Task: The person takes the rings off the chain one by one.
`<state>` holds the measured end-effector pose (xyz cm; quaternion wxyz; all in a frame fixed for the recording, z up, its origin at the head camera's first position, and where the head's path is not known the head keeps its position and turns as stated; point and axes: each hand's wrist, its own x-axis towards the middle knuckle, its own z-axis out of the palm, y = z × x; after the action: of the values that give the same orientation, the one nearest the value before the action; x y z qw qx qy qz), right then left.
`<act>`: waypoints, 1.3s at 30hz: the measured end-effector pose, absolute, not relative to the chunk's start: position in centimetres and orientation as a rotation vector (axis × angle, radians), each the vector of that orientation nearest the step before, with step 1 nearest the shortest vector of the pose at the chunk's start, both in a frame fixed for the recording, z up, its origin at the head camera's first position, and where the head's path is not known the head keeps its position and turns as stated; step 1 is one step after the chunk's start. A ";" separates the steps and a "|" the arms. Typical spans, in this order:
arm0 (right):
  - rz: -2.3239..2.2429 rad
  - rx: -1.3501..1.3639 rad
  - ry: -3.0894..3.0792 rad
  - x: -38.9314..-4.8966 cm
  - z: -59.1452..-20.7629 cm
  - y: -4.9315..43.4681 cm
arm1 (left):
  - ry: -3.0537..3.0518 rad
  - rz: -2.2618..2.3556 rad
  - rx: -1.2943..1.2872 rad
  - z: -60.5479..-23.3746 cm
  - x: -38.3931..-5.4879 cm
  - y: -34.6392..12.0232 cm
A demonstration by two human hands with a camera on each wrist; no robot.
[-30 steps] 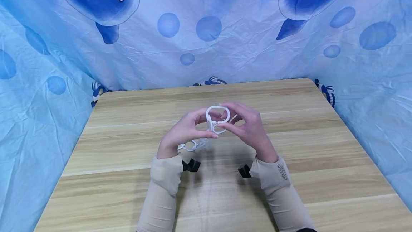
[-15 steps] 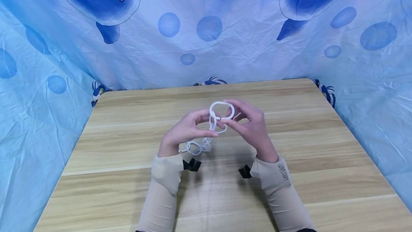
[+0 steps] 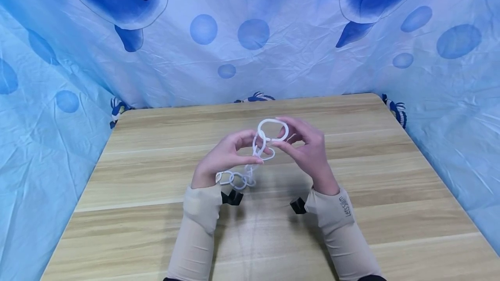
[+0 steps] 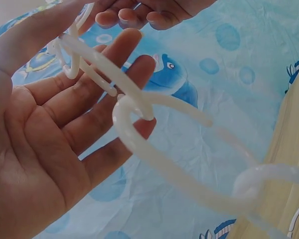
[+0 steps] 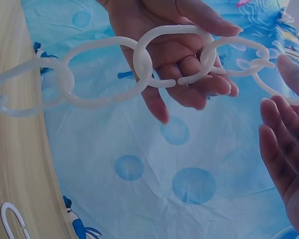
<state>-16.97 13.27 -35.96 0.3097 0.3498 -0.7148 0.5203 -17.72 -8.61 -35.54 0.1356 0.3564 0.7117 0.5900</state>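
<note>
A white chain (image 5: 141,67) of interlocked oval links (image 5: 174,30) hangs downward.

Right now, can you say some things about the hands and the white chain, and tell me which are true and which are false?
1. The right hand pinches the end link. True.
2. That link is apart from all the others. False: it is hooked through the next link of the white chain.
3. In the right wrist view, a link in front of the left hand has a gap in its loop. True.
4. The chain trails down past the right wrist. False: it trails down below the left hand.
5. The sleeves are black. False: they are beige.
6. The backdrop is blue. True.
</note>
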 end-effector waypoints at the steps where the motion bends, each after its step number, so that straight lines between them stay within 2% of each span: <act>1: 1.378 0.921 -1.885 -17.0 -35.9 13.3 | 2.061 1.715 1.038 -35.5 -17.7 -8.6; 39: 1.396 0.822 -1.874 -17.2 -35.9 13.9 | 2.149 1.985 0.814 -35.0 -17.8 -9.3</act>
<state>-17.18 13.90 -35.88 0.3260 0.3137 -0.7151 0.5328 -17.75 -9.25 -35.00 0.0523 0.2678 0.7067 0.6528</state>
